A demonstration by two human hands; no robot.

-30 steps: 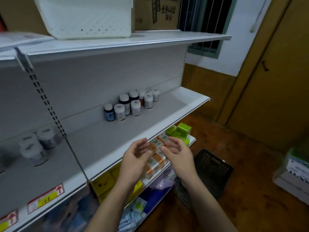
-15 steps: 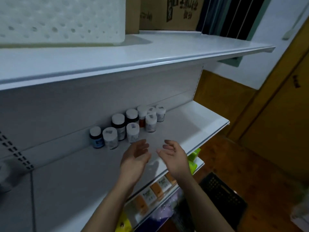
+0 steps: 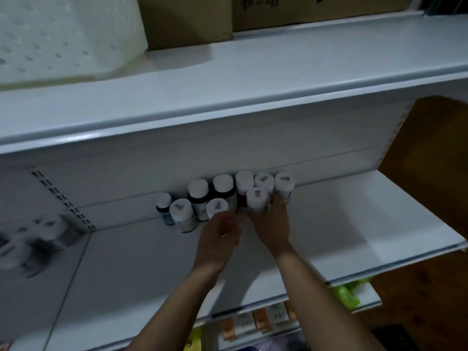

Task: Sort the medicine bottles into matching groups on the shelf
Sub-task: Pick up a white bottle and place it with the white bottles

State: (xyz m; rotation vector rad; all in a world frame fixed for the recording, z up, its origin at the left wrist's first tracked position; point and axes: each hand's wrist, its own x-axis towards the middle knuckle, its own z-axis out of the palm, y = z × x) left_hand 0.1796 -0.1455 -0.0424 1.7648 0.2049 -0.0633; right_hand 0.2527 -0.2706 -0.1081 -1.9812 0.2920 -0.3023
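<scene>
Two hands have reached the row. Lowest in the frame, orange boxes (image 3: 260,321) and green packs (image 3: 344,296) sit on the tier below, under your forearms. Above them, on the shelf (image 3: 131,269), your left hand (image 3: 219,236) is at centre frame, fingers curled at the foot of the mid bottle (image 3: 216,207). Blur hides whether they grip it, so I cannot tell. Just right of it, your right hand (image 3: 272,224) has thumb and fingers wrapped round the right bottle (image 3: 257,198), whose white cap shows above the knuckles.

Behind the hands, the row (image 3: 198,196) stands against the back wall at centre frame. I count nine bottles, with white ones mixed among dark ones and a small blue one at its left end. More bottles (image 3: 38,239) blur at the left edge. Higher up are the top shelf (image 3: 228,97), a basket (image 3: 63,39) upper left and a box (image 3: 187,19) beside it.

Half a second ago both your hands hovered with fingers loose, short of the row. A second ago they were lower, over the orange boxes. So you have gone from reaching to taking hold. No bottle has left its place yet, so I judge the sorting is only starting.
</scene>
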